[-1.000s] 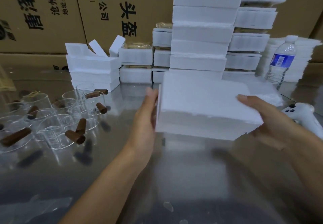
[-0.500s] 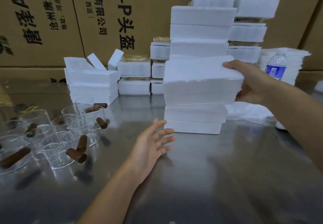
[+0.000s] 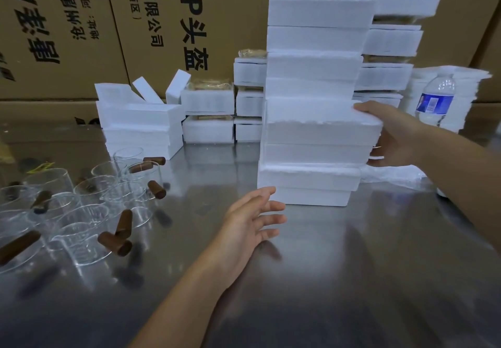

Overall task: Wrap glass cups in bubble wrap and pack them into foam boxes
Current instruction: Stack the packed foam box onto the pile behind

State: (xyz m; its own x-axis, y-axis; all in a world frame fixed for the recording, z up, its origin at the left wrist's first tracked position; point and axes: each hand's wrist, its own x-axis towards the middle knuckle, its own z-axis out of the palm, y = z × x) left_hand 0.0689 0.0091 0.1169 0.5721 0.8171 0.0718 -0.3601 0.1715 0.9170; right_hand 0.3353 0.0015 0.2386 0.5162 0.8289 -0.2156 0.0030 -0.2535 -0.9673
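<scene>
right hand (image 3: 393, 136) grips the box (image 3: 320, 128) by its right end, thumb on top, fingers curled round the side. that box sits on the short stack (image 3: 309, 182) at the middle of the bench (image 3: 352, 266), touching the one below as far as i can tell. its long axis runs left to right across the bench, so the grip is on one short end only. left hand (image 3: 252, 220) hovers low by the stack's near left corner, fingers spread and loose, holding nothing. the cups (image 3: 81, 212) crowd the bench's left edge, well apart from the box and off to the left of both hands. left hand is the nearer one, so the reach for a cup looks like its job.
</scene>
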